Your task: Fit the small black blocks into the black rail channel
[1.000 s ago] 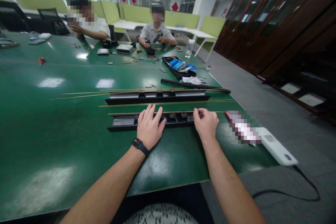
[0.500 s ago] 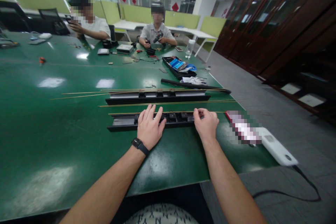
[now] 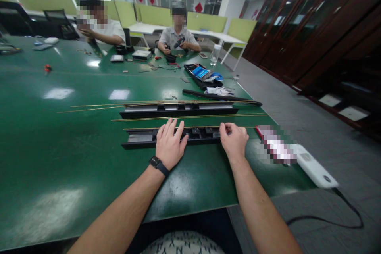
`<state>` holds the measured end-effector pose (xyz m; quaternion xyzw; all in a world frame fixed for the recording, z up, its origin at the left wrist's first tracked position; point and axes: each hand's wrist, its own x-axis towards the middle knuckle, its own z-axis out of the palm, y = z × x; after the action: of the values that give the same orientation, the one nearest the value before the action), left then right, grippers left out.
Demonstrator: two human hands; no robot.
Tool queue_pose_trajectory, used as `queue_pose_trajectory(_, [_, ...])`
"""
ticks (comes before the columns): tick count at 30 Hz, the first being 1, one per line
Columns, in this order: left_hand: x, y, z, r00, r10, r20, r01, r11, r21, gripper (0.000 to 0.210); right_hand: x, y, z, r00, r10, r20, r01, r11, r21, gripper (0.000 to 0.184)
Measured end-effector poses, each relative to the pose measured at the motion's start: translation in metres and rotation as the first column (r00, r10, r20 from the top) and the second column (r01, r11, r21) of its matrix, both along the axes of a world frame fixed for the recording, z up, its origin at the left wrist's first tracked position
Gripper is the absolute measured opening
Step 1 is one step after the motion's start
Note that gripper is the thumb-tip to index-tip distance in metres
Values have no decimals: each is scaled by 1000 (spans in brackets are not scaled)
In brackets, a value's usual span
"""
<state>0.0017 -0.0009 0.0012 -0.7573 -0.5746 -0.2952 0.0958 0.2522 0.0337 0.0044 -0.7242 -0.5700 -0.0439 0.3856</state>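
A black channel-shaped rail with small black blocks inside lies crosswise in front of me. My left hand rests over its middle, fingers stretched and slightly spread, hiding part of the blocks. At the rail's right end my right hand is closed in a pinch around a thin brass-coloured rod. This rod runs along the rail's far edge and sticks out to the right of the hand. Beyond it lie more thin rods and a second black rail with similar blocks.
A black bar, white gloves and a black tray with blue items are farther back. A red-edged phone and white device with a cable lie right. Two people sit across the green table.
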Motion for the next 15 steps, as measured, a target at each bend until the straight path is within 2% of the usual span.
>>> queue_pose_trajectory(10, [0,-1,1,1000,10,-1,-10,1000,8,51,1,-1,2,1000,-19,-21,19,1000,2,30])
queue_pose_trajectory(15, [0,0,0,1000,12,-9,-12,1000,18,50,0,-2,1,999,19,-31,-19,1000,3,32])
